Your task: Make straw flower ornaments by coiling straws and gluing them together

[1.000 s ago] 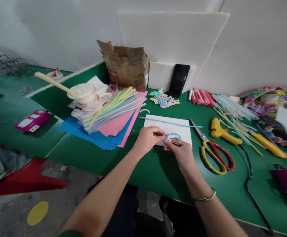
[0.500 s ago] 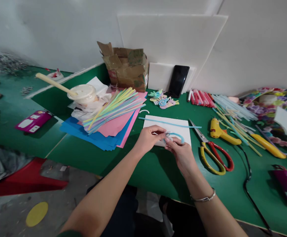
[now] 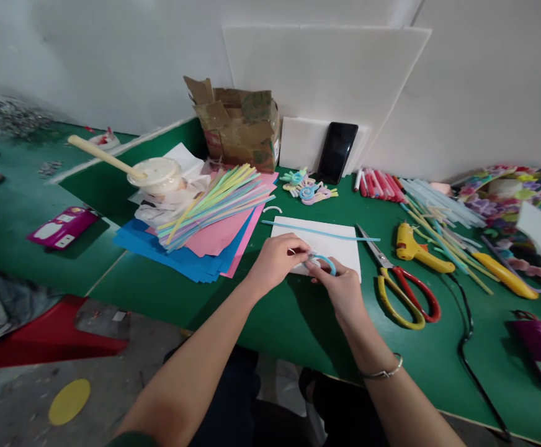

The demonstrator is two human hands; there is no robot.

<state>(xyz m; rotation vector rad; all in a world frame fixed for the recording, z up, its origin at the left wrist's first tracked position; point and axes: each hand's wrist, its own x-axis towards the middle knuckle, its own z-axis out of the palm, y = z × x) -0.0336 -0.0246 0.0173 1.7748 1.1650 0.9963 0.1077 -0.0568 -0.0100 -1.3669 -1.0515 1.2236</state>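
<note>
Both my hands meet over a white sheet [image 3: 352, 264] on the green table. My left hand [image 3: 280, 257] is closed, thumb and fingertips pinching one side of a curled light-blue pipe cleaner [image 3: 330, 266]. On its other side, my right hand [image 3: 340, 285] pinches the same piece, which bends in a loop between the fingers. Some white part of it shows at the fingertips, mostly hidden. A straight blue pipe cleaner [image 3: 319, 231] lies across the sheet just beyond my hands. Scissors [image 3: 391, 279] with red and yellow handles rest to the right.
Pastel pipe cleaners [image 3: 219, 208] lie on pink and blue sheets [image 3: 159, 248] at left, beside a lidded tub [image 3: 156, 177]. Behind stand a cardboard box [image 3: 242, 133] and a phone [image 3: 338, 152]. A yellow glue gun [image 3: 419, 248] trails a black cord [image 3: 468, 347] at right.
The blue loop has curled tighter and shifted slightly left, and my right fingers have closed in nearer to my left. Both hands keep their pinch.
</note>
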